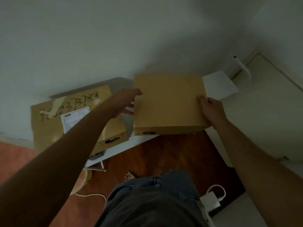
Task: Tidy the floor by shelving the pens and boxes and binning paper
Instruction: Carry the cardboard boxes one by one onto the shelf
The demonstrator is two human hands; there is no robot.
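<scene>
A flat brown cardboard box (167, 102) is held over the white shelf top (218, 86) against the wall. My left hand (127, 102) grips its left edge and my right hand (210, 108) grips its right edge, thumb on the lid. To the left lies a larger cardboard box (49, 122) with handwritten numbers and a white label, with a smaller brown box (114, 130) resting on it, partly hidden by my left forearm.
A wall stands right behind the shelf, and a door with a white handle (242, 66) is at the right. Below is a wooden floor (172, 154) with a white power adapter and cable (211, 202), another white cable at the left, and my bare foot.
</scene>
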